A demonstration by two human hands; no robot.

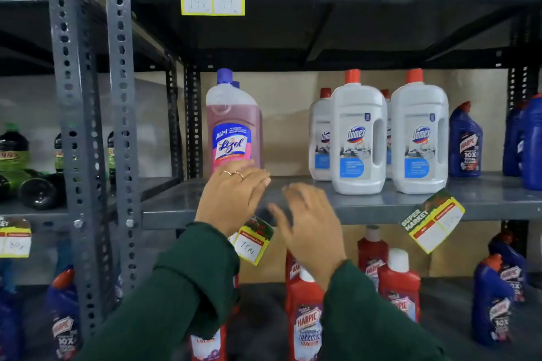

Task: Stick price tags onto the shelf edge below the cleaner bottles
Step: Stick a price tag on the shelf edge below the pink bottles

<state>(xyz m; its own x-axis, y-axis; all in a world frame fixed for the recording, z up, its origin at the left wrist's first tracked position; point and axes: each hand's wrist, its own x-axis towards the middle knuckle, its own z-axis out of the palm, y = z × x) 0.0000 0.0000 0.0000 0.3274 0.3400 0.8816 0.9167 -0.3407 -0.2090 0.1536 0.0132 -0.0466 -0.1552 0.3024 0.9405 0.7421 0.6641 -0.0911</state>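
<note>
Fingers on both your hands are loosely spread and hold nothing; your left hand [231, 199] hovers over the grey shelf edge [181, 214] below the pink cleaner bottle [233, 126], and your right hand [308, 228], blurred, floats just right of it. You seem to be finishing the price tag [252, 242] that hangs from the edge under your left hand, partly hidden. It tilts, its top leaning right and its long axis running up-left to down-right across the lip, so squaring it probably comes next.
</note>
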